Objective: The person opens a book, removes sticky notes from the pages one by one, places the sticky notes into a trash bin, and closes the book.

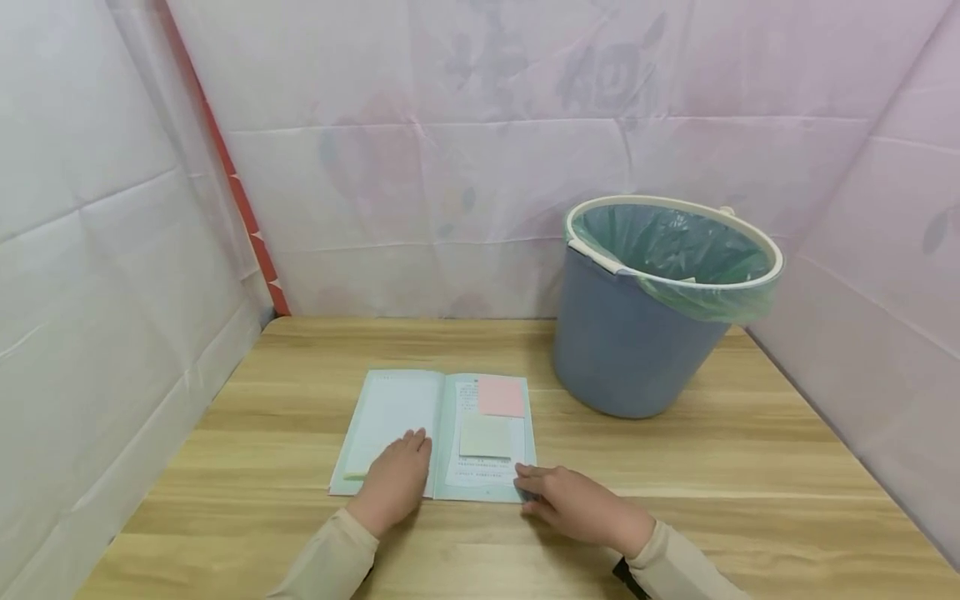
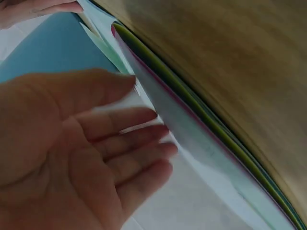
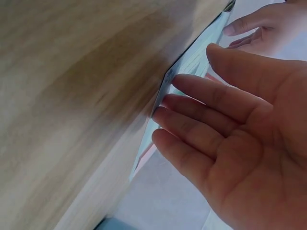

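An open booklet [image 1: 440,467] with pale green page borders lies flat on the wooden table. On its right page are a pink sticky note [image 1: 501,396] and, below that, a pale green sticky note [image 1: 484,438]. A thin yellowish edge [image 1: 356,476] shows at the lower left page. My left hand [image 1: 397,477] rests on the left page near the fold, its fingers extended in the left wrist view. At the booklet's lower right corner, my right hand [image 1: 573,504] touches the edge with straight fingers; its palm [image 3: 259,153] holds nothing.
A blue-grey bucket [image 1: 633,342] stands at the back right of the table, lined with a green plastic bag [image 1: 667,237] under a cream rim. Pale cloth walls [image 1: 450,208] enclose the table [image 1: 300,400] at the back and sides.
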### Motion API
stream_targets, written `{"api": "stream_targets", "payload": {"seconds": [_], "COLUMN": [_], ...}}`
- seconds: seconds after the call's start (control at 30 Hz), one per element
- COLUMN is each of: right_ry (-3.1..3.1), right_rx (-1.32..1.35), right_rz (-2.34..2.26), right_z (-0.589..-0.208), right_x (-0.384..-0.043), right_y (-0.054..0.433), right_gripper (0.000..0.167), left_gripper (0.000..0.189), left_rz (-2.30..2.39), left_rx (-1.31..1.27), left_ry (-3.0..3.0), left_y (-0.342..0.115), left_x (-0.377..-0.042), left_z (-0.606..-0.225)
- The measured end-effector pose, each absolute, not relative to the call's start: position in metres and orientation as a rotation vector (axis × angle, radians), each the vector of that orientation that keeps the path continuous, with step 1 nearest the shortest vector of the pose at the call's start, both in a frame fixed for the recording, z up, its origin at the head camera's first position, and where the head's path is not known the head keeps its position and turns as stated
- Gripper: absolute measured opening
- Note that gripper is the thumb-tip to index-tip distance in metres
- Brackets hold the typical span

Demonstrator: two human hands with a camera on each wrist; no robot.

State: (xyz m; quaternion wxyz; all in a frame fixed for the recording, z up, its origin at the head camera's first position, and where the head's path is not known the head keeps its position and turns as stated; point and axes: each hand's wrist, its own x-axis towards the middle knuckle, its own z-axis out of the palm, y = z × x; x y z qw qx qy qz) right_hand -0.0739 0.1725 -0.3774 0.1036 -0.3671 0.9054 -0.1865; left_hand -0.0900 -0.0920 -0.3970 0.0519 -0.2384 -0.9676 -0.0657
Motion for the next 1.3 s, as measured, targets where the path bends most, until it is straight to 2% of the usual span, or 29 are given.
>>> {"api": "stream_targets", "payload": {"seconds": [0.3, 0.5, 0.73, 0.87, 1.3], "right_ry": [2.735, 2.877, 3.122, 3.156, 3.315], "right_rx": [-1.147, -1.166, -1.291, -1.313, -1.167], "right_rz": [-0.537, -0.535, -0.126, 0.106, -0.023], "right_z": [-0.381, -0.380, -0.386, -0.392, -0.394], "right_x": [-0.080, -0.097, -0.116, -0.121, -0.126], "right_y": [0.170, 0.156, 0.119, 0.108, 0.112], "right_gripper": [0.022, 0.005, 0.019, 0.021, 0.016], "left_gripper": [0.036, 0.040, 0.041, 0.041, 0.043], "left_rz": [-0.246, -0.257, -0.228, -0.215, -0.203], "left_rx": [-0.792, -0.767, -0.761, -0.762, -0.737], "left_ry": [-2.973, -2.986, -2.975, -2.973, -2.983], "left_y": [-0.087, -0.087, -0.086, -0.085, -0.085], "left_x": [-0.096, -0.100, -0.101, -0.101, -0.099], "left_z": [-0.402, -0.404, -0.405, -0.404, -0.402]}}
